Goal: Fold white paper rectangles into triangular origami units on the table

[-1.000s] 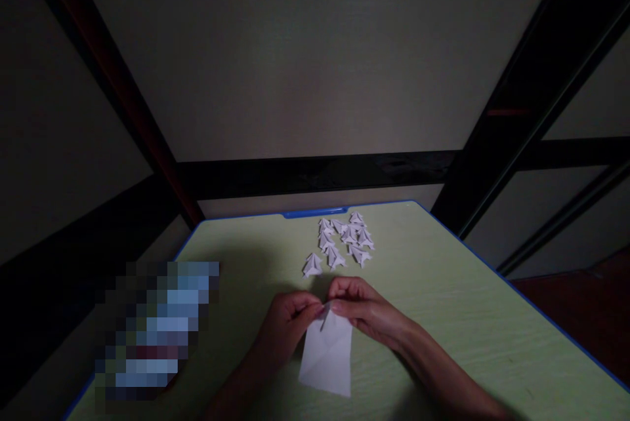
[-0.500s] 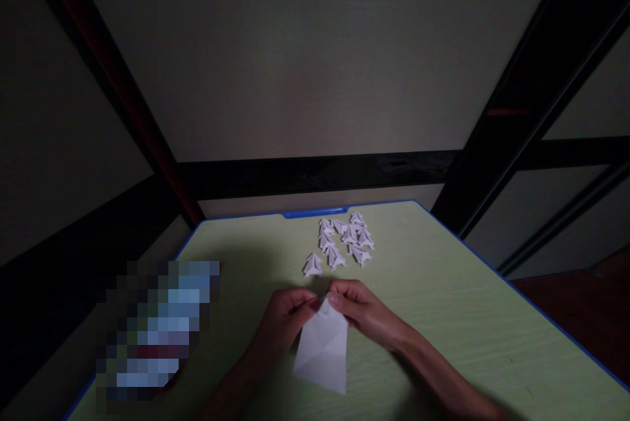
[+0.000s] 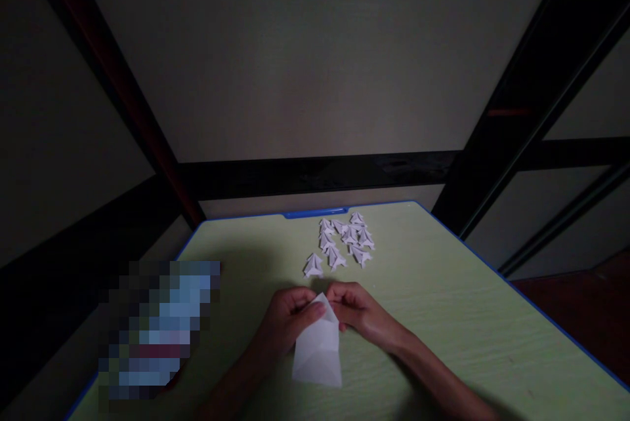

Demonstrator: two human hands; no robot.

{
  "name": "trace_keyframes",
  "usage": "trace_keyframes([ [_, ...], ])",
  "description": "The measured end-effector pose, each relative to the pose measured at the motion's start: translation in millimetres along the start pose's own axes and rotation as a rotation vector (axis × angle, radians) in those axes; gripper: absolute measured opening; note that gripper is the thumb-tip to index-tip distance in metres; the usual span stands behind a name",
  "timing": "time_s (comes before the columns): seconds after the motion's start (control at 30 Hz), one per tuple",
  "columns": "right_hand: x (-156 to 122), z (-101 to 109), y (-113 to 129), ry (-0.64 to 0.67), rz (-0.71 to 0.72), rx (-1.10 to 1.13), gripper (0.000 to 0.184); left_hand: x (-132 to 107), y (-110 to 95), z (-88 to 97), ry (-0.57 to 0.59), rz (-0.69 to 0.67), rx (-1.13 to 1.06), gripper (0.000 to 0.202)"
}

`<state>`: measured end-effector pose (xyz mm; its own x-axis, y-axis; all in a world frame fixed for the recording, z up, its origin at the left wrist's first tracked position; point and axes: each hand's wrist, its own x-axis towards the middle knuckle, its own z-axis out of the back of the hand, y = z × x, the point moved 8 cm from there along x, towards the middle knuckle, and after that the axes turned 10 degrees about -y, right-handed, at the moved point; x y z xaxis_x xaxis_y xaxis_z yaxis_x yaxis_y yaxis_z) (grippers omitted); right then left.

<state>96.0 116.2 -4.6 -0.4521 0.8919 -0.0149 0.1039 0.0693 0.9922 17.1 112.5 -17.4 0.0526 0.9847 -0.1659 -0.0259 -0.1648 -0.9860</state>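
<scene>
A sheet of white paper (image 3: 317,355), creased and folded to a point at its far end, is held over the table by both hands. My left hand (image 3: 290,313) grips its upper left side, the thumb pressed flat on the folded tip. At the upper right edge, my right hand (image 3: 358,308) pinches the paper between thumb and curled fingers. The fingers beneath the paper are hidden. Just beyond my hands lie several small folded paper figures (image 3: 335,257) in a loose cluster, with one figure (image 3: 314,266) nearest my left hand.
The light green table (image 3: 443,329) has a blue rim and a blue handle-like piece (image 3: 315,213) at its far edge. A blurred-out object (image 3: 167,329) lies at the left. Behind the table stands a panelled wall (image 3: 315,80) with a dark band.
My left thumb has moved onto the folded tip, and my right thumb has slid off it to the right edge. The paper's near end has turned slightly left.
</scene>
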Motion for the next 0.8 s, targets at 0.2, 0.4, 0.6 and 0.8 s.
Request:
trace_keyframes([
  [0.2,-0.1,2.5,-1.2,-0.031,0.003,0.004,0.039,1.4,-3.5,5.4,-0.06,-0.052,0.048,0.025],
  [0.4,-0.5,-1.3,0.5,-0.024,0.0,-0.071,0.03,3.8,-1.4,8.5,-0.084,-0.065,0.072,0.026],
  [0.6,-2.5,-1.9,1.7,-0.02,0.05,-0.257,0.031,2.8,-4.1,3.3,-0.039,-0.142,0.172,0.028],
  [0.8,-1.9,-0.2,2.8,-0.074,0.077,-0.295,0.033,-1.7,-15.5,7.3,-0.142,-0.229,0.285,0.028],
])
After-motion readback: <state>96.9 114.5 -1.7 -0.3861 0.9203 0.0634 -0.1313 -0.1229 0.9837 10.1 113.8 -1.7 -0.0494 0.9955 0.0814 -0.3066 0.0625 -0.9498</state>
